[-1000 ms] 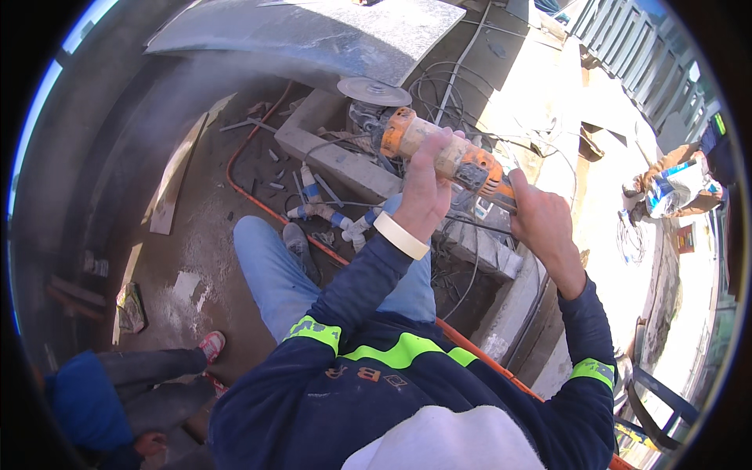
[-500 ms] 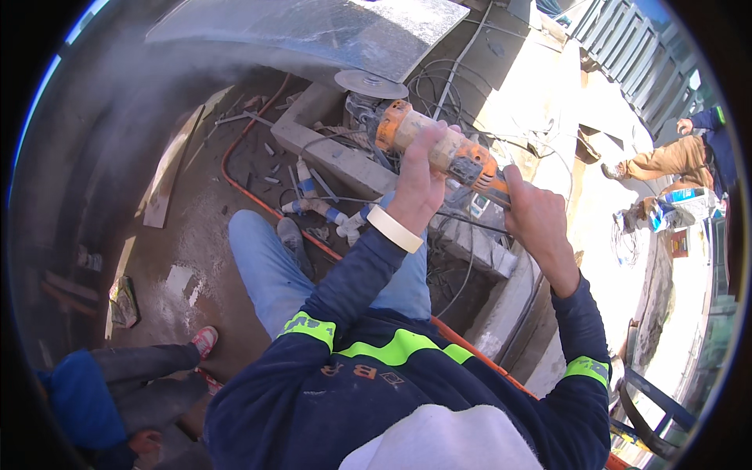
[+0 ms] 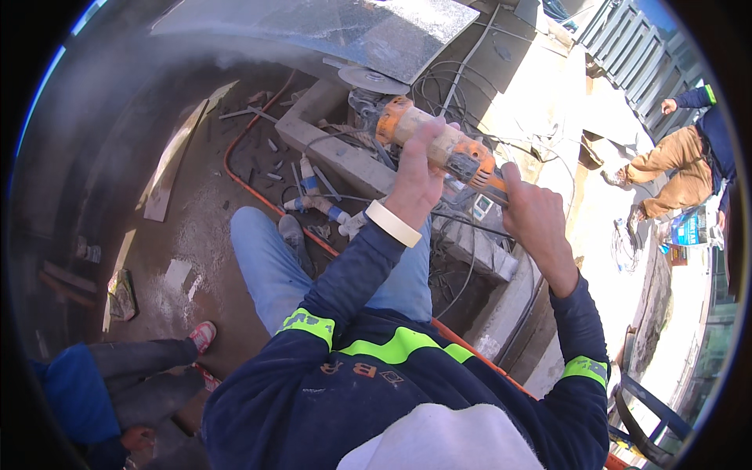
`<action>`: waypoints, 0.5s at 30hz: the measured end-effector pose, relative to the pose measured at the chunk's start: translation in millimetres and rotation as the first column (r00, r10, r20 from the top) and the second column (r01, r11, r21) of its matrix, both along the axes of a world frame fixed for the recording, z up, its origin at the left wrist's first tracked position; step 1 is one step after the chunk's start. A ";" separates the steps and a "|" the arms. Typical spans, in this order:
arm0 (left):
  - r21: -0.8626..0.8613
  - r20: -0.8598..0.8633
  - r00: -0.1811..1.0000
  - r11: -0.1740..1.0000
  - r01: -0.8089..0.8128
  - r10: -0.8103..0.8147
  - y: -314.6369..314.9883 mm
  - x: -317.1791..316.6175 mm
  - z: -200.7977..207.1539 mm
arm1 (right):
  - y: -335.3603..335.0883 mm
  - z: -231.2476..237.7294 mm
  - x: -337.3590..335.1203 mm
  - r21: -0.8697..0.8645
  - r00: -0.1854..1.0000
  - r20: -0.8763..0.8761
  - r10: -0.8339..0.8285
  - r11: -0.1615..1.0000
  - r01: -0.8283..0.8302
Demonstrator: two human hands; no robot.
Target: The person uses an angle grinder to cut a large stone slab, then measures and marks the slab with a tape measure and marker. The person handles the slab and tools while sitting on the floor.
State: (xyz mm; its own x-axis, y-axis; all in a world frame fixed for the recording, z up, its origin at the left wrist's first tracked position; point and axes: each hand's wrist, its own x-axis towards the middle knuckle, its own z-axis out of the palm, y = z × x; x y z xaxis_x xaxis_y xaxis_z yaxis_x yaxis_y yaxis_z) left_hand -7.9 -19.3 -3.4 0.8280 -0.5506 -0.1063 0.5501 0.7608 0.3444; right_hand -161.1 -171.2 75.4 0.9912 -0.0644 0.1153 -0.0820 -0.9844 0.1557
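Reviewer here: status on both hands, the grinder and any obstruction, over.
Left grip around grinder, right grip at its rear. Disc at edge of slab, contact unclear. Dust left of disc; black cable near grinder.

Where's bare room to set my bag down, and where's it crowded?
Seemingly barest: the brown floor between the person's left knee and a co-worker's pink shoe. Crowded: between orange hose and concrete curb, where grey scraps and pipe fittings lie; and near the slab, where left hand and right hand hold the grinder, its disc close to the slab's edge.
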 end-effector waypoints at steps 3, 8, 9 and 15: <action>-0.010 -0.051 0.998 1.000 0.027 -0.027 -2.5 12.1 -7.4 | 5.7 3.2 9.8 -0.002 0.999 -0.046 -0.001 1.000 0.001; -0.010 0.014 0.999 0.999 0.040 -0.040 -3.4 11.7 -12.7 | -1.3 -14.6 4.5 -0.025 1.000 -0.001 0.006 1.000 -0.006; -0.006 0.014 1.000 1.000 0.028 -0.028 -3.2 7.8 -9.4 | -5.1 -11.7 5.3 -0.031 0.999 0.031 0.015 0.999 -0.014; 0.024 0.053 0.996 0.998 -0.066 0.065 11.8 -3.0 3.5 | -0.4 -5.8 5.9 -0.030 0.995 0.064 0.077 0.997 -0.075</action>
State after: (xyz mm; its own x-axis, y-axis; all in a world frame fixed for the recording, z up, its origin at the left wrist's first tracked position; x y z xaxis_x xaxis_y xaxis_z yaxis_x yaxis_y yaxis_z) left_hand -10.8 -7.5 0.0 0.8670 -0.4926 -0.0750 0.4800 0.7853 0.3911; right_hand -155.2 -171.5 69.6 0.9835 0.0146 0.1803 -0.0182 -0.9836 0.1793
